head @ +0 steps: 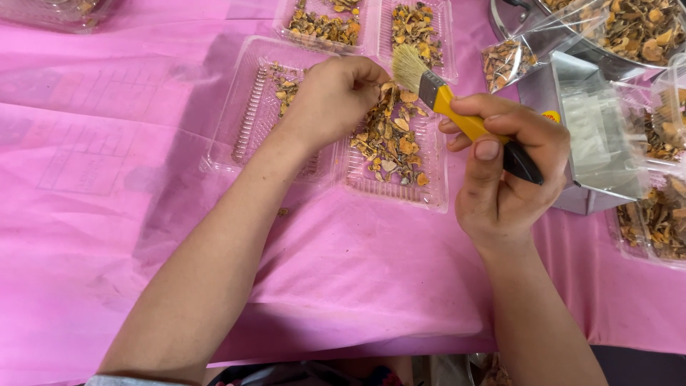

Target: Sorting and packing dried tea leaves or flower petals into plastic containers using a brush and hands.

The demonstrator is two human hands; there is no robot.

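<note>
1. Gripping a brush (pixel 457 107), the right hand (pixel 504 179) is wrapped around its yellow and black handle, thumb pressed on top, fingers curled underneath.
2. Pale bristles on the brush point up and left, ending just beside the left hand (pixel 332 96) and above the tray (pixel 246 121).
3. That left hand is curled shut, fingertips pinched together over the tray; it seems to hold a small piece of the dried bits, but what exactly sits between the fingers cannot be made out.
4. Clear plastic, the tray has two compartments side by side and lies on a pink cloth (pixel 357 271).
5. Its right compartment holds a heap of dried bits (pixel 389 139), orange and brown; its left one holds only a few scraps near the far edge.
6. Behind it sits a second tray (pixel 446 43), both of its compartments filled with the same dried pieces.
7. To the right stands a shiny metal scoop (pixel 593 136), just beyond the right hand.
8. A clear bag (pixel 511 61) of the dried pieces lies between the second tray and a metal pot (pixel 514 18) at the top right corner, which is also full of them.
9. More clear containers (pixel 654 221) with the same material line the right edge.
10. Both forearms are bare and reach in from the bottom edge.
</note>
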